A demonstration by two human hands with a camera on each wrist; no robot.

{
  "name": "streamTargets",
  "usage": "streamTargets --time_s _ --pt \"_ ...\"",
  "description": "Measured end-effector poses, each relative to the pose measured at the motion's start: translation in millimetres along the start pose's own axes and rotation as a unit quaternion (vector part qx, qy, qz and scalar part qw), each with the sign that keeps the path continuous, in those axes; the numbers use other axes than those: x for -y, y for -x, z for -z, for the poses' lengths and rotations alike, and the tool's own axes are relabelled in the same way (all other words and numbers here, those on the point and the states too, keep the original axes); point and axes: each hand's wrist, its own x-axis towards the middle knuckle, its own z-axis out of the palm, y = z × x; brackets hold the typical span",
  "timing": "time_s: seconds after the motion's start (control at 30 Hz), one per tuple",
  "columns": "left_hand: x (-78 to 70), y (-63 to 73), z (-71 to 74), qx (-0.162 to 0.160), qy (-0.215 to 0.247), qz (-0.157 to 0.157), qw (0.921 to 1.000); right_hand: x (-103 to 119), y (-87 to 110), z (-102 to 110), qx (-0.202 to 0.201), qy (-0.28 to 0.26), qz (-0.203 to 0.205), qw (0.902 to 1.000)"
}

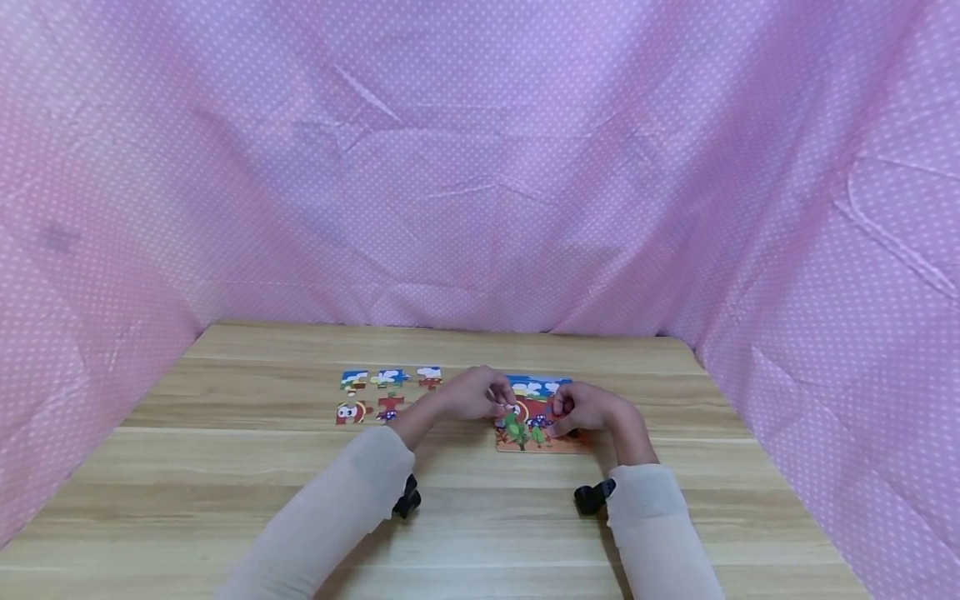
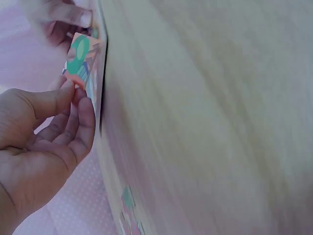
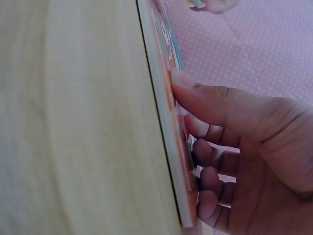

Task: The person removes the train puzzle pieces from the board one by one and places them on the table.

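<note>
Between thumb and fingertips, my left hand (image 1: 472, 393) pinches a jigsaw puzzle piece (image 2: 80, 58), green and orange with a bit of blue. It holds this piece tilted just above the left part of a colourful puzzle board (image 1: 555, 446). At the board's right side, my right hand (image 1: 594, 408) rests its thumb and loosely bent fingertips on the picture, as the right wrist view shows. No lifted piece shows in that hand. The board's picture has blue sky, clouds, red shapes and green plants; both hands cover parts of it.
Several loose puzzle pieces lie left of the board in two rows, among them a blue-and-white piece (image 1: 390, 377) and a red piece with eyes (image 1: 350, 413). All rest on a wood-grain table (image 1: 480, 533). Pink dotted cloth (image 1: 480, 208) hangs around its back and sides.
</note>
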Motion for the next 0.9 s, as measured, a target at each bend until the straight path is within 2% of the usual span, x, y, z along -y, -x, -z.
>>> streamTargets --time_s 0.17,0.4,0.7,0.9 --pt "7.9 7.6 13.8 -0.007 0.012 0.002 0.9999 -0.9 -1.3 0.0 0.001 0.004 -0.004 1.0" --pt "15.7 23.8 35.3 -0.014 -0.007 0.003 0.9999 -0.8 -1.3 -0.8 0.002 0.012 -0.004 0.9999" --pt "28.0 46.7 61.6 -0.021 0.005 0.026 0.9994 -1.0 -0.9 0.6 -0.006 0.014 -0.007 0.9999" --pt "37.4 60.9 80.9 -0.022 -0.009 0.01 0.9997 -1.8 -1.3 0.2 -0.001 0.012 -0.003 0.9999"
